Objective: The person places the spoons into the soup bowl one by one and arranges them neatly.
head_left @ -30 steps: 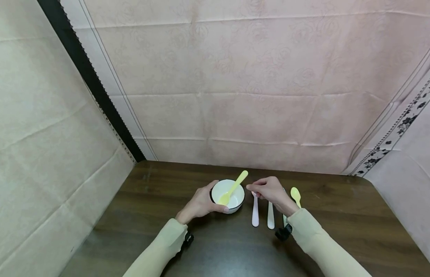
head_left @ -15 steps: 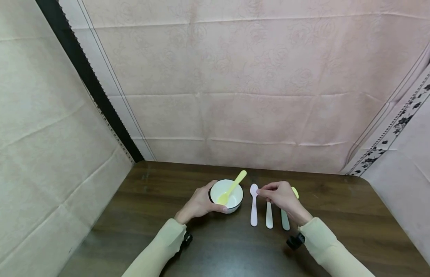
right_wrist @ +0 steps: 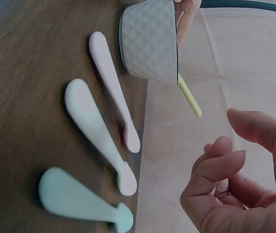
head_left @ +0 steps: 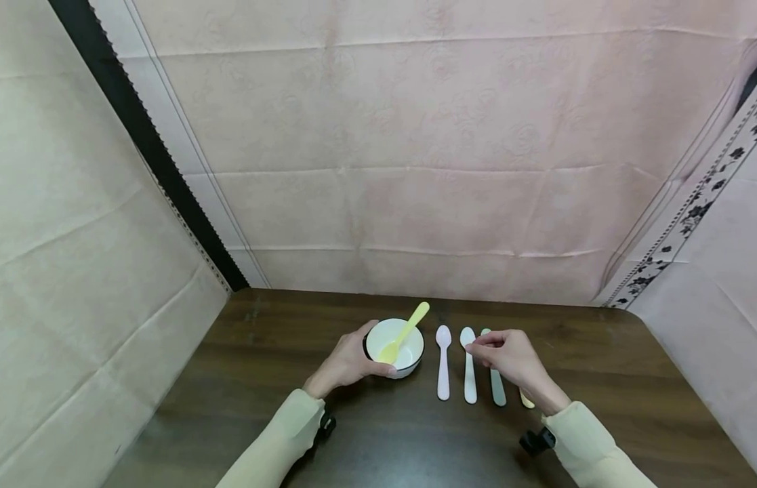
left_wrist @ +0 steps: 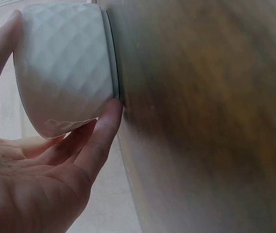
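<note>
My left hand (head_left: 349, 364) holds a white bowl (head_left: 381, 333) with a dark rim at the table's far side. The left wrist view shows its diamond-patterned wall (left_wrist: 65, 63) between thumb and fingers. A yellow spoon (head_left: 417, 315) leans inside the bowl, handle over the far right rim. My right hand (head_left: 514, 358) hovers over the spoons on the right, fingers loosely curled, thumb apart from them, holding nothing. Beside the bowl lie a pale pink spoon (head_left: 443, 369), a whitish spoon (head_left: 470, 383) and a green spoon (head_left: 497, 388). Another yellow spoon (head_left: 527, 400) is mostly hidden under the right hand.
Everything stands on a dark brown wooden table (head_left: 378, 440). Pale cloth hangs behind its far edge (head_left: 415, 203) and along both sides. A dark device is strapped at each wrist.
My right hand has moved right, from beside the bowl across to the green spoon, uncovering the pink and whitish spoons. The left hand keeps its grip on the bowl.
</note>
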The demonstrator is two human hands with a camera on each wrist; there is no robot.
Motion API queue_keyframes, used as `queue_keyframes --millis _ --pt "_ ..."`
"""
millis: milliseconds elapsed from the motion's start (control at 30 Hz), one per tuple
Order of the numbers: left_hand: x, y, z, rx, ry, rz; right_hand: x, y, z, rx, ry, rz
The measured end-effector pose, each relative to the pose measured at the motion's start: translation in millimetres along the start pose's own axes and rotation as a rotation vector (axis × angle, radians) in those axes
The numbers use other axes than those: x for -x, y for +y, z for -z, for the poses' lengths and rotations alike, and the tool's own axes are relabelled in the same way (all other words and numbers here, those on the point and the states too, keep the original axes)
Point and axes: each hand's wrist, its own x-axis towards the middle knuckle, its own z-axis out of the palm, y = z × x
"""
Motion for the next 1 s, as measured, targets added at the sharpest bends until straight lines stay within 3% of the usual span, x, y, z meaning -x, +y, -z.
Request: queue_keyframes --millis 533,1000 --pt "0.4 1.7 0.1 0.009 0.000 0.018 13 23 18.9 0.052 0.050 0.020" --pt "-1.7 0.8 -0.3 -0.007 0.009 0.010 18 43 27.3 0.050 0.098 -0.018"
